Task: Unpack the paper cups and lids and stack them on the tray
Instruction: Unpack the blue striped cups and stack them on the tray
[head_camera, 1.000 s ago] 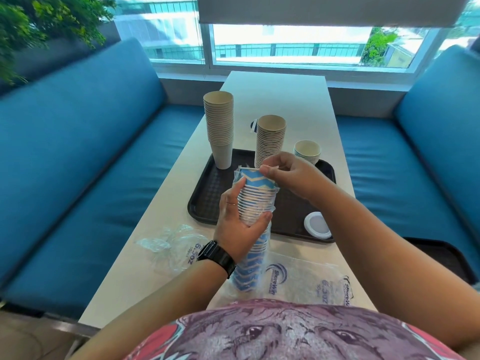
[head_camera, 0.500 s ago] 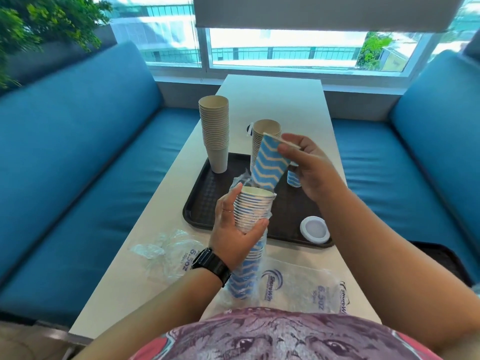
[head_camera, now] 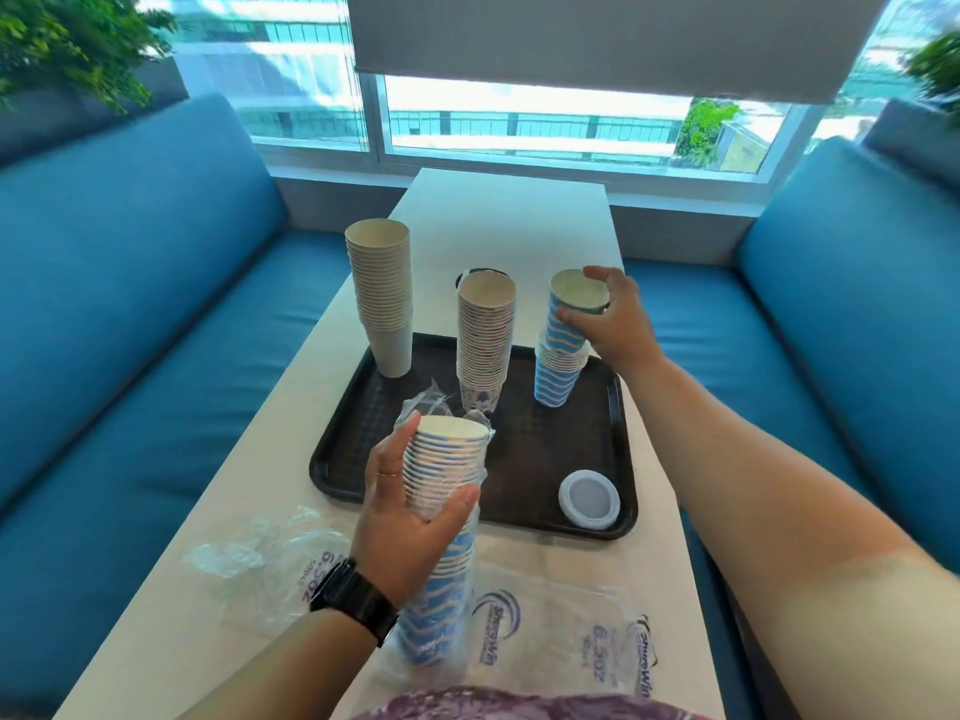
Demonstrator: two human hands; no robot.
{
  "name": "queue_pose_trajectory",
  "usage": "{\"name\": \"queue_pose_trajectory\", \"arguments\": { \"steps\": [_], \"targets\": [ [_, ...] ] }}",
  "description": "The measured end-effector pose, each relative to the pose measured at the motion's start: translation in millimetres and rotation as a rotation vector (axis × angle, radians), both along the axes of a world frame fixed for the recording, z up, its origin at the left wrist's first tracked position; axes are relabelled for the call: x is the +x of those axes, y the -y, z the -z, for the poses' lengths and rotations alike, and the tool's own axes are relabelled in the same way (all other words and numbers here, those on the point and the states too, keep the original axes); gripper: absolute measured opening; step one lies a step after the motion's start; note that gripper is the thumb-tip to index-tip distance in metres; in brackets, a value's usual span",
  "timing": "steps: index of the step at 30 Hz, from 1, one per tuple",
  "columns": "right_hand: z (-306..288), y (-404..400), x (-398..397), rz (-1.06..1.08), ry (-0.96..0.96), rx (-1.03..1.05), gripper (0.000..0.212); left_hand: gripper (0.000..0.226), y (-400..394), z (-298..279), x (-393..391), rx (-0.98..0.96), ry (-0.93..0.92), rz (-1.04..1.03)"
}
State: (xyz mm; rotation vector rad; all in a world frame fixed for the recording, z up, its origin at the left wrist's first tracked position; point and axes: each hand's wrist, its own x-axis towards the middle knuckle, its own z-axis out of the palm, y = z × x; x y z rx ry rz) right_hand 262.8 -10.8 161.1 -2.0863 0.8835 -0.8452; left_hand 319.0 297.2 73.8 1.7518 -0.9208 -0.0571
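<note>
gripping sleeved cups | left hand | sleeve base hidden

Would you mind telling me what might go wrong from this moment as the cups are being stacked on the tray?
The right hand is setting a blue striped cup onto the short blue stack; seated crooked, it might tip that stack. The patterned stack stands close beside it, so a knock could topple it. The left hand has a one-handed grip on the tall wrapped stack, which may buckle or slide on the loose plastic bag.
</note>
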Motion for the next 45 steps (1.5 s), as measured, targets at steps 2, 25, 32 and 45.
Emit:
{"name": "queue_pose_trajectory", "arguments": {
  "steps": [2, 25, 32, 45],
  "targets": [
    [3.2, 5.0, 4.8, 0.007, -0.04, -0.023, 0.059, 0.083, 0.6, 0.6, 0.7, -0.011, 0.0, -0.004],
    [55.9, -0.8, -1.2, 0.024, -0.263, 0.135, 0.084, 0.085, 4.8, -1.6, -1.5, -0.016, 0.003, -0.023],
    [35.8, -31.3, -13.3, 0.05, -0.109, 0.086, 0.06, 0.092, 2.3, -5.9, -3.8, 0.055, -0.092, -0.014],
    [-6.2, -142.9, -14.8, -0.602, -0.152, 0.267, 0.035, 0.1, -0.6, -16.7, -10.4, 0.062, -0.093, -0.057]
  ]
}}
